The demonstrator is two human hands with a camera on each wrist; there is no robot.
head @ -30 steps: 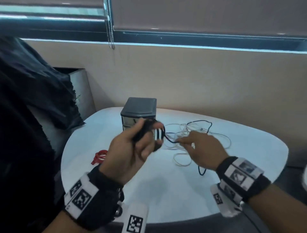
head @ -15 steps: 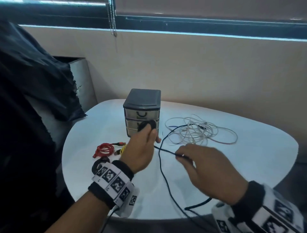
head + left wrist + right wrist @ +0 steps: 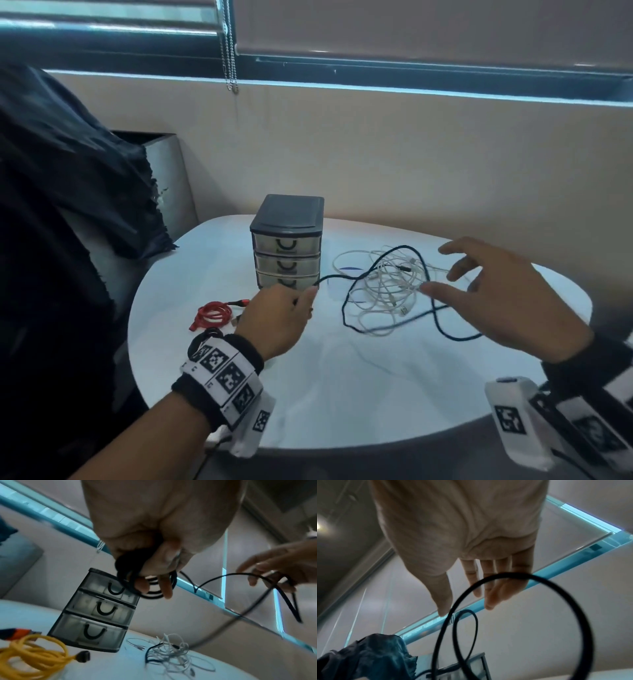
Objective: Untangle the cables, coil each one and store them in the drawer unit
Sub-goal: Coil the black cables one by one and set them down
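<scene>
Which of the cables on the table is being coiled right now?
The black cable: the left hand holds its wound loops while the rest trails toward the right hand. The red cable is coiled; the white cables lie tangled.

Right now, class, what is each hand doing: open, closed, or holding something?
Left hand: fingers curled round a coil of the black cable.
Right hand: open, fingers spread, gripping nothing.

A dark grey plastic three-drawer unit (image 3: 287,241), thin black cable (image 3: 346,301), tangled white cables (image 3: 387,284), coiled red cable (image 3: 213,313) and coiled yellow cable (image 3: 34,660) lie on the glossy white counter (image 3: 342,394).
</scene>
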